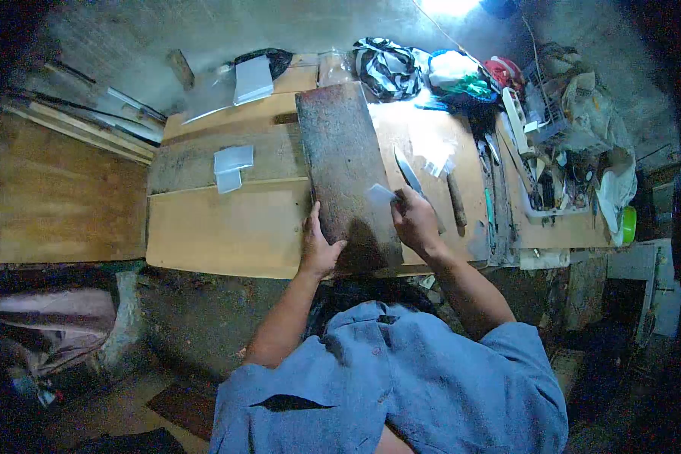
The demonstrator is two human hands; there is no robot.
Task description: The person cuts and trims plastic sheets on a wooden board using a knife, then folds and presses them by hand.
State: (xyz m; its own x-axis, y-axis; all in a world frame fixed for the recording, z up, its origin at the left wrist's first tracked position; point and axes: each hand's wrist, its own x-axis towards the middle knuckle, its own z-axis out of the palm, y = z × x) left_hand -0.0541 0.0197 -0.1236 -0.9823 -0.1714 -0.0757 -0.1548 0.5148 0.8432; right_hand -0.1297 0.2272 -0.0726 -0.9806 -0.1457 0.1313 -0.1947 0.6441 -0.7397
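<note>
A long dark board (340,144) lies lengthwise in front of me on the wooden bench. My left hand (321,246) rests at its near left edge, fingers stretched and thumb spread apart over the surface. Above the board's right side, my right hand (417,221) is closed, pinching a small whitish, translucent flat piece (381,194). Just right of that hand lies a knife (408,168) with a pale blade, and a dark brown rod-like piece (455,203) is beside it. Small whitish sheets (233,163) lie overlapping on the bench to the left.
A stack of white sheets (253,79) stands at the back left. Bundled plastic bags (390,68) line the back wall. To the right are a power strip (515,121), a cluttered tray (552,204) and a green container (629,225). Bright lamplight falls on the back right.
</note>
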